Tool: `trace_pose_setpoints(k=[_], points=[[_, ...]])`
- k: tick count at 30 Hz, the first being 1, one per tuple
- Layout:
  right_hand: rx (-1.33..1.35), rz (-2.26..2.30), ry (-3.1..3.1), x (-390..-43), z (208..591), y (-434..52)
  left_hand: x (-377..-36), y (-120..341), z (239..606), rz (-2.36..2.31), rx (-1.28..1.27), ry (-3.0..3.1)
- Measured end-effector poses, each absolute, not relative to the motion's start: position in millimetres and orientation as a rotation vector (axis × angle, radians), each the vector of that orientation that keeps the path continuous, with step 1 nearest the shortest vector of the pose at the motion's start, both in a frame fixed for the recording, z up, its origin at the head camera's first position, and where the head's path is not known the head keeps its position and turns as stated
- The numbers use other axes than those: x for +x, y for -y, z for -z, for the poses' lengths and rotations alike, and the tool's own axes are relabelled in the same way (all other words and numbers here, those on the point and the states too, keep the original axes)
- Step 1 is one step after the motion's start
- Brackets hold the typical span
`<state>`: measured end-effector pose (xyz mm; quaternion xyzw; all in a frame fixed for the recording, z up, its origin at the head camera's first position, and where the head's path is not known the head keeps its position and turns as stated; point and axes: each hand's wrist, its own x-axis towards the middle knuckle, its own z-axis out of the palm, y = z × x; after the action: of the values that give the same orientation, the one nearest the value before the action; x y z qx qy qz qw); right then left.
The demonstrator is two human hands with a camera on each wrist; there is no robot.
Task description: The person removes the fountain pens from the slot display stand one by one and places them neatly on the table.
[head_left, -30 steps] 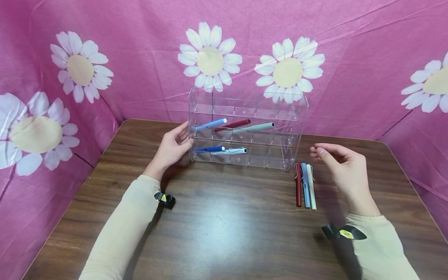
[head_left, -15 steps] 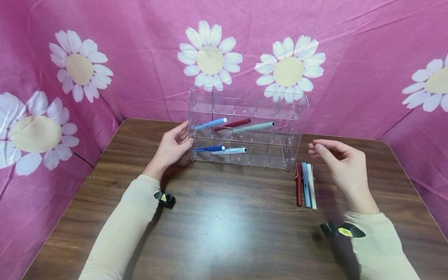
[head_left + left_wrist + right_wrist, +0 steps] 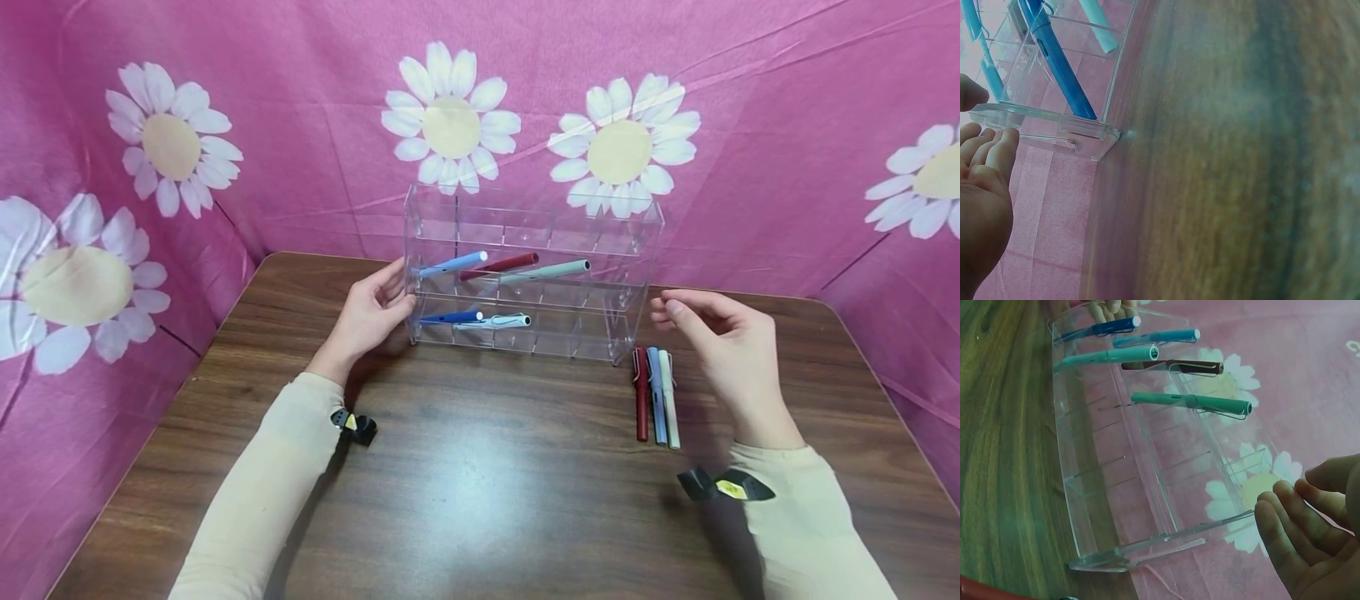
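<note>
While unlabelled, clear rack (image 3: 525,225), pens (image 3: 656,396)

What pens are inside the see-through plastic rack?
The clear plastic rack holds five pens: a light blue pen, dark red pen and pale green pen on the middle shelf, a dark blue pen and white pen below. Nothing is covered.

— In my left wrist view, what can you not see well?

— My left grip (image 3: 982,187) is cut by the left edge, and the table (image 3: 1241,187) is very blurred there.

— And the right wrist view?

— My right grip (image 3: 1310,531) is cut at the corner. A red pen (image 3: 985,590) shows only a small piece at the bottom edge.
</note>
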<state>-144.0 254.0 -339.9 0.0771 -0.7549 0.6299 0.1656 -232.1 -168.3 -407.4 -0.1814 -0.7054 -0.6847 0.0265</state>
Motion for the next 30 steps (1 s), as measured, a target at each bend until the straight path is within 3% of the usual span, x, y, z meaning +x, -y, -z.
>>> trace_pose_setpoints(k=[30], points=[[0.314, -1.968, 2.003, -153.4, 328.5, -225.7, -230.7, 167.7, 406.1, 2.124, -0.567, 2.170]])
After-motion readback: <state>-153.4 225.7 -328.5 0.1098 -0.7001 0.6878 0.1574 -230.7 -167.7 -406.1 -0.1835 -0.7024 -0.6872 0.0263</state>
